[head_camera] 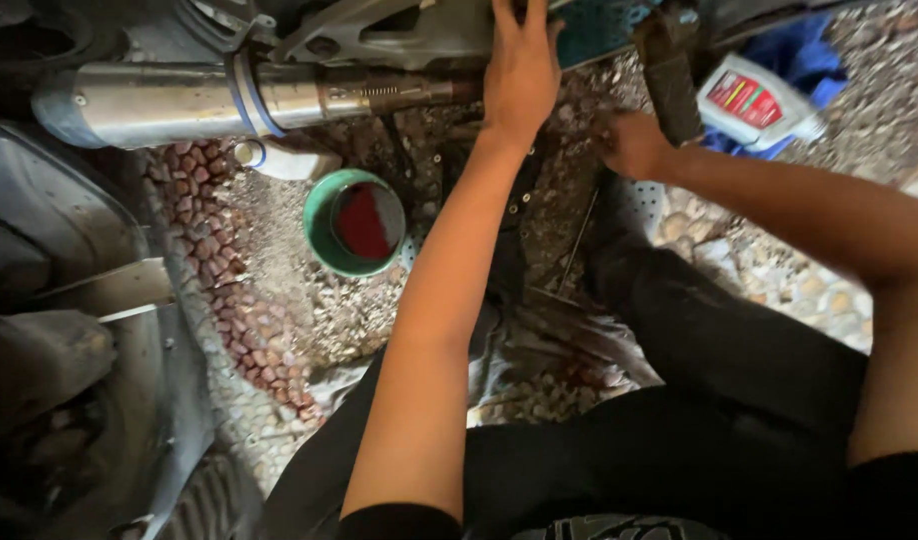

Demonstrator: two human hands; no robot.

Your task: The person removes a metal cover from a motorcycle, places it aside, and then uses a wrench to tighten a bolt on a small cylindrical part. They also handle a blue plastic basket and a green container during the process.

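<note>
My left hand (520, 62) reaches up and lies flat against the underside of a motorcycle, near the end of a silver exhaust pipe (229, 100); its fingertips are cut off by the top edge. My right hand (634, 143) rests low on the pebbled ground beside a dark footrest (669, 75), its fingers curled and partly hidden. I cannot tell if it holds anything. A green bowl (324, 222) with dark red liquid sits on the ground left of my left forearm.
A white plastic bottle with a red label (754, 100) lies on a blue cloth (804, 55) at the top right. A small white bottle (284, 158) lies below the exhaust. Dark bodywork (69, 330) fills the left. My dark-trousered legs fill the bottom.
</note>
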